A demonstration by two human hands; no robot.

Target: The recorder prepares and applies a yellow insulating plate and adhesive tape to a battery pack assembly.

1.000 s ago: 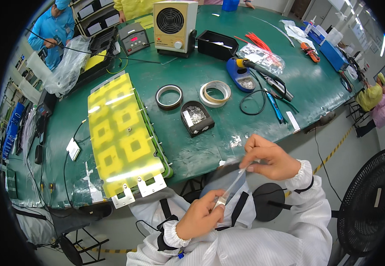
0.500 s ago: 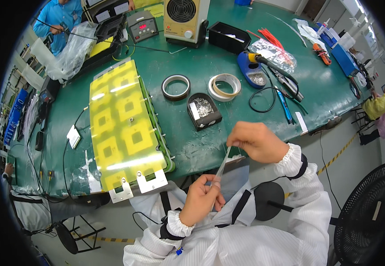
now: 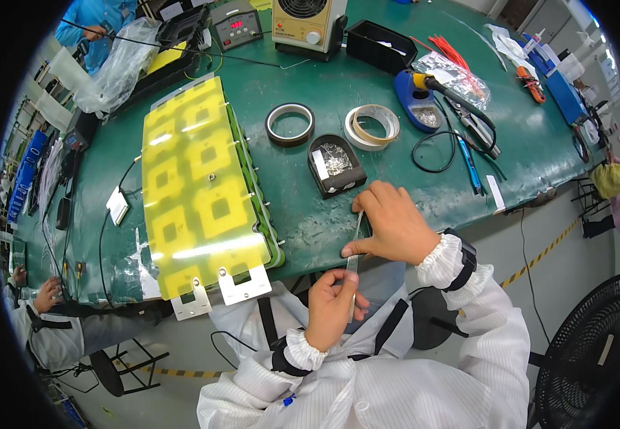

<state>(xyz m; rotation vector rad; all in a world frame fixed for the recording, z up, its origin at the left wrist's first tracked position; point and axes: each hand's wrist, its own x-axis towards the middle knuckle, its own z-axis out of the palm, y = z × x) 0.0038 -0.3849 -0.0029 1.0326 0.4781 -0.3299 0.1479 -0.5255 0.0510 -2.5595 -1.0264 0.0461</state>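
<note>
A: Where is the clear strip (image 3: pixel 353 264) relative to the grip?
B: It runs from the left hand (image 3: pixel 333 309) toward the far side, at the near edge of the green table (image 3: pixel 310 225). This hand pinches it with thumb and fingers – one short part comes out on the near side.
A: And the right hand (image 3: pixel 395 227)?
B: Its index fingertip is at the far end, the thumb nearer – whether they press the strip, I cannot tell. The yellow panel (image 3: pixel 210 164) lies to the left.
</note>
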